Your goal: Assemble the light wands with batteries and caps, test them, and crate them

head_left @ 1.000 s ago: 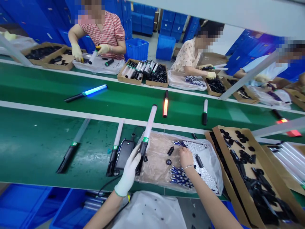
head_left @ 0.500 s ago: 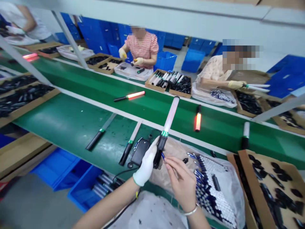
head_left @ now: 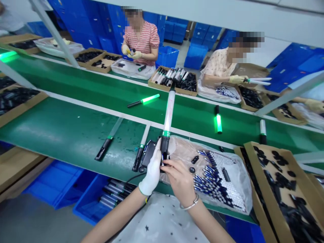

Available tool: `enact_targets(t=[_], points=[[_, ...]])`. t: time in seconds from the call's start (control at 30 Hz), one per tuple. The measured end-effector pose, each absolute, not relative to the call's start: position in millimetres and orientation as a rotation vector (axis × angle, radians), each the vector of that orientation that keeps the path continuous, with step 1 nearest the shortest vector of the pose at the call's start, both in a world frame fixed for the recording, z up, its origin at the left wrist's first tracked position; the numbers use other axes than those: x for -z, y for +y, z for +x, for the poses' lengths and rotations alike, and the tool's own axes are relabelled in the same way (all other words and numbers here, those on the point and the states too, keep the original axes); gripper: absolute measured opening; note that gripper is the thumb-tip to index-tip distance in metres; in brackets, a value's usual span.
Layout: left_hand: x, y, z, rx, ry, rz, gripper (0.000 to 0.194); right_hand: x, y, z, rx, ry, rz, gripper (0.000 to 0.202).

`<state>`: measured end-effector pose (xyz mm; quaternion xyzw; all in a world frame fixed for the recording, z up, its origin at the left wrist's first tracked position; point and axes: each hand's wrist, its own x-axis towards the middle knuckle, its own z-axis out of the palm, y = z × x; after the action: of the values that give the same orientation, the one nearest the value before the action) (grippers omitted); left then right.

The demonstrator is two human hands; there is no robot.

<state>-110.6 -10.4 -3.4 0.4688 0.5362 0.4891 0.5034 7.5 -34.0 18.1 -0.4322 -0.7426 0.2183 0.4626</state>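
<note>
My left hand [head_left: 151, 173], in a white glove, is wrapped round the black handle of a light baton [head_left: 169, 113]. The baton's pale tube with its green band tilts up and away from me. Bare, with a bracelet on the wrist, my right hand [head_left: 181, 180] pinches a small blue battery [head_left: 162, 160] against the handle's lower part. How far the battery sits inside is hidden by the fingers. To the right, many blue and silver batteries [head_left: 211, 179] lie in a plastic-lined tray [head_left: 249, 195]. Left of my gloved hand is a black box [head_left: 149, 152] with a cable.
Two more batons [head_left: 104, 148] [head_left: 138, 158] lie on the green bench [head_left: 63, 131]. Green-glowing batons [head_left: 151, 98] [head_left: 218, 123] rest on the belt beyond. A cardboard box [head_left: 274, 175] of black parts stands right; a blue bin [head_left: 84, 202] holds batons below. Co-workers sit opposite.
The held baton has swung more upright, and my right hand has moved slightly left with the battery at the handle. The glowing batons have turned from red to green. The view has shifted.
</note>
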Motion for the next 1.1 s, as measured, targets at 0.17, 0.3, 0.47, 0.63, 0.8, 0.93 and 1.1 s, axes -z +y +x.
enact_targets(t=[0.17,0.3,0.47,0.63,0.8,0.93,1.1], points=[[16.3,-14.5,-112.3,-1.008,1.18,1.074,0.069,0.2,-29.5,15.5,-0.861,-1.436,-1.384,0.014],[33.5,-10.7,-106.3,-0.817,1.097,0.938,0.074,61.7,-6.8,82.8,-0.837,-1.36,-1.714,0.017],[44.7,5.8,-94.0,-0.769,1.295,1.308,0.066,126.6,23.9,182.8,-0.605,-1.444,-2.106,0.032],[46.7,22.9,-79.8,-0.739,1.239,1.444,0.06,150.0,40.1,210.0,-0.625,-1.55,-2.224,0.036],[46.4,26.9,-67.9,-0.843,1.27,1.428,0.055,113.2,34.8,191.8,-0.577,-1.469,-2.068,0.029],[48.4,26.6,-62.0,-0.924,1.294,1.385,0.053,55.1,17.1,136.7,-0.987,-1.1,-1.684,0.037],[47.9,19.6,-58.8,-1.0,1.252,1.326,0.057,25.6,2.5,66.5,-1.206,-0.974,-1.454,0.026]])
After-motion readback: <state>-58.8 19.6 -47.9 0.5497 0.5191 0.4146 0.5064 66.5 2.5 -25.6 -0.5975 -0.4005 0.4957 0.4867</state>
